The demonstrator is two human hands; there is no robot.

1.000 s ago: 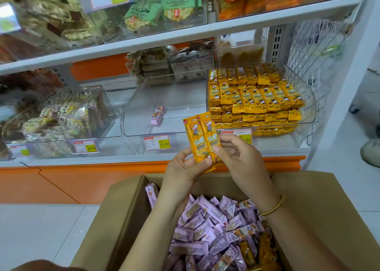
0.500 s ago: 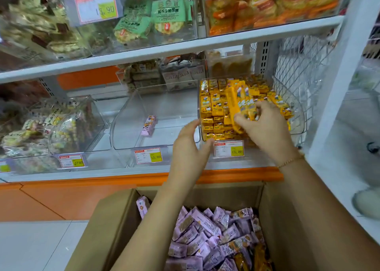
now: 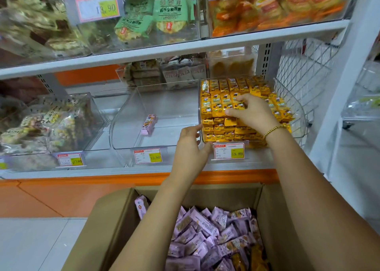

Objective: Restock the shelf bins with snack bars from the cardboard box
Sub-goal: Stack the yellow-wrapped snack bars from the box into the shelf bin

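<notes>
A clear shelf bin (image 3: 299, 114) on the right is packed with rows of yellow snack bars (image 3: 226, 85). My right hand (image 3: 253, 112) lies on top of that stack, fingers and thumb curled round a few yellow bars. At the bin's front left corner, my left hand (image 3: 191, 149) rests with relaxed fingers and holds nothing. The middle clear bin (image 3: 127, 114) holds a single purple bar (image 3: 149, 124). Below my arms stands the open cardboard box (image 3: 115, 215), filled with purple snack bars (image 3: 201, 229) and some orange ones at the lower right.
A left bin (image 3: 51, 124) holds mixed wrapped snacks. Price tags (image 3: 147, 156) hang along the shelf front. The upper shelf (image 3: 164, 50) carries green and orange packs close overhead. A wire mesh panel (image 3: 304, 75) closes the shelf's right end. Pale tiled floor (image 3: 30, 244) lies left of the box.
My right hand carried the yellow bars from above the box up into the right bin and lowered them onto the stack. My left hand let go and moved to the bin's front corner.
</notes>
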